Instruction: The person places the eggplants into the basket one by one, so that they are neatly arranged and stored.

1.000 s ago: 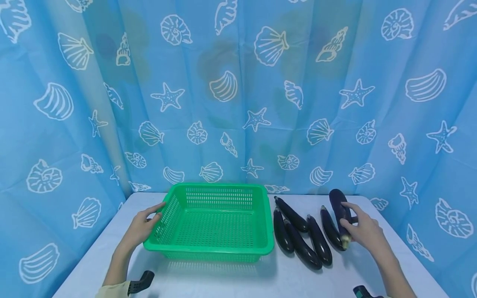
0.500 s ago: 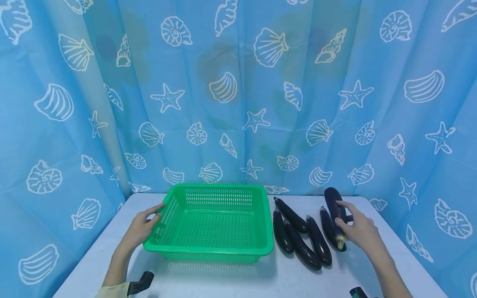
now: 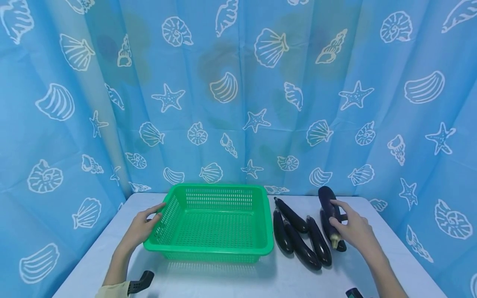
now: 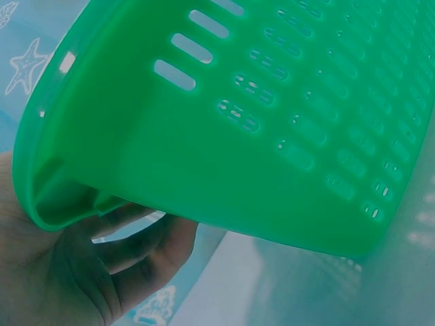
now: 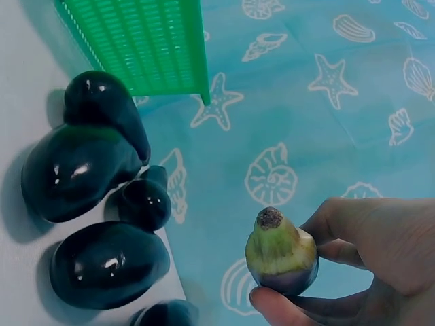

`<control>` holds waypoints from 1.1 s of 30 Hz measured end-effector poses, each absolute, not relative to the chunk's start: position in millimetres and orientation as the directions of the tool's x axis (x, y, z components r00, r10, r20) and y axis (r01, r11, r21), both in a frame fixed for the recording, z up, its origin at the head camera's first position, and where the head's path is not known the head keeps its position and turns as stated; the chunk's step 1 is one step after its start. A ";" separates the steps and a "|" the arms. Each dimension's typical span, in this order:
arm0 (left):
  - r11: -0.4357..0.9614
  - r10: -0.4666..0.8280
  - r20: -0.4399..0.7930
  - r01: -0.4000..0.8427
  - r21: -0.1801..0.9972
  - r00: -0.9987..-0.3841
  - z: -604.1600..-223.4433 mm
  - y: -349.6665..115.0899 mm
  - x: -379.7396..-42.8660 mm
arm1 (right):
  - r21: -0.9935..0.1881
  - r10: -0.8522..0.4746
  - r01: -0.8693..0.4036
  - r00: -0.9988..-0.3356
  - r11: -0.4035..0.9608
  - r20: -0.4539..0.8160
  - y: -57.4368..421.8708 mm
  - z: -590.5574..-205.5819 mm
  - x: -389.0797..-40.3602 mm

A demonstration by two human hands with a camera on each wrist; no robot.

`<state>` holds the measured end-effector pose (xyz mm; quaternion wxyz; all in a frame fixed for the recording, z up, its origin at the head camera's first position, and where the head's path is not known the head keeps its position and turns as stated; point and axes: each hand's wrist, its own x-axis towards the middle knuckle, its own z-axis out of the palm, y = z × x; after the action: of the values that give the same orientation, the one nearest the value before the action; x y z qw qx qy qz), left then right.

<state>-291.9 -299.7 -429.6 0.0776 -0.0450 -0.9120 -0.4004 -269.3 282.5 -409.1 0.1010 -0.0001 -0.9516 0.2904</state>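
My left hand (image 3: pixel 141 227) holds the left rim of a green plastic basket (image 3: pixel 208 249). In the left wrist view its fingers (image 4: pixel 160 265) bend beneath the basket's edge. On the right, my right hand (image 3: pixel 357 231) grips a dark purple eggplant (image 3: pixel 326 198) between thumb and fingers. Its pale green stem end (image 5: pixel 279 248) points toward the right wrist camera. In the head view this eggplant overlaps another eggplant (image 3: pixel 341 246) lying on the table, partly hidden behind it. The basket's inside shows a bare perforated floor.
Several more eggplants (image 3: pixel 302 250) lie close together on the white table (image 3: pixel 208 285), just right of the basket. Behind the table hangs a blue curtain (image 3: pixel 238 103) with white shells and starfish, which also runs along both sides.
My right hand has carried the eggplant left and slightly up, from beside the rightmost lying eggplant to overlapping it in view. My left hand and the basket have stayed in place.
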 end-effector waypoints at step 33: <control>0.684 0.025 0.187 0.153 0.713 -0.982 -427.7 -300.4 -290.8 | -0.533 -0.005 -0.124 -0.976 0.837 0.219 242.9 -401.1 -271.9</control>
<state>-290.8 -300.4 -427.7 0.0813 -0.0487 -0.9140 -0.3945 -271.9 242.9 -401.1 0.1048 0.0337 -0.9526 0.2834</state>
